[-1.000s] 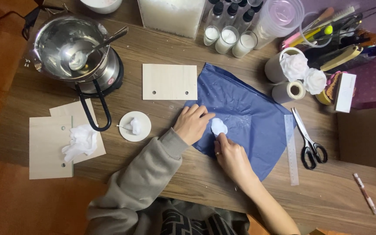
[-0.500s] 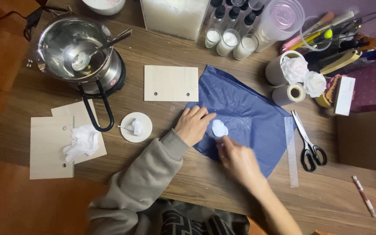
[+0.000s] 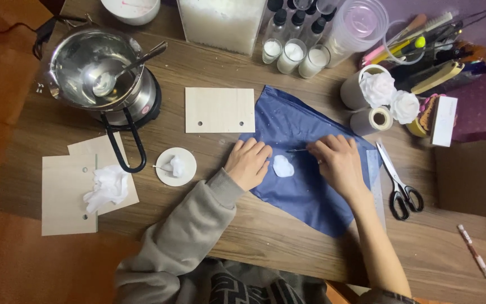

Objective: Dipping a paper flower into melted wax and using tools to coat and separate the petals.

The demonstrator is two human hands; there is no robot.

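our left hand [image 3: 248, 163] rests flat on the edge of the blue cloth [image 3: 305, 186], fingers loosely curled and gripping nothing. just beside it on the cloth lies a small white wax piece [image 3: 283, 166]. our right hand [image 3: 338, 163] is on the cloth too, its fingers pinched around a thin metal tool [image 3: 297, 150] whose tip points toward the wax piece. scissors [image 3: 400, 183] lie to the right, off the cloth.
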